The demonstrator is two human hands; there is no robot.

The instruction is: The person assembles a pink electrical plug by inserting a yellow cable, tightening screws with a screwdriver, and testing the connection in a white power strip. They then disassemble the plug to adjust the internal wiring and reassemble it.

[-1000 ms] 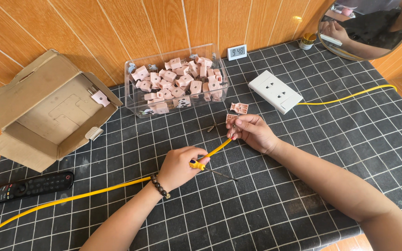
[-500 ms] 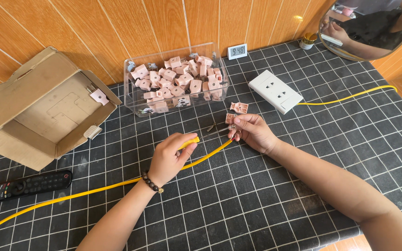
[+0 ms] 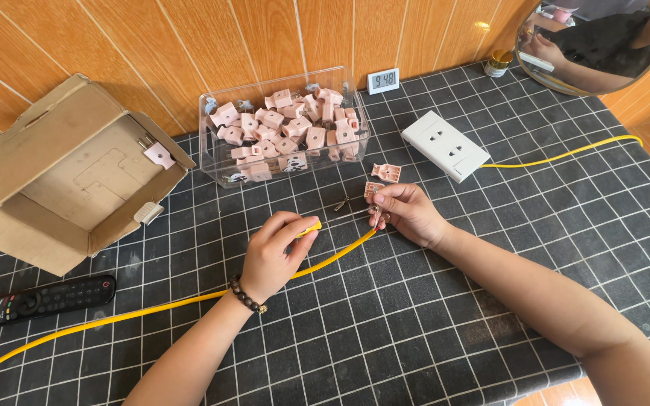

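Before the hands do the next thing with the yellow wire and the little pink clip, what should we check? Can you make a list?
1. Left hand has hold of the yellow wire: ok, the wire comes out from under its fingers.
2. Right hand has a pink clip: ok, pinched at the fingertips.
3. Clip touching the wire: cannot tell, the fingers hide that spot.
4. More clips nearby: ok, the clear box is full of them, and a spare clip lies beside it.
5. Wire lies flat across the table: ok, no knots visible.
6. White socket out of the way: ok, apart from both hands.
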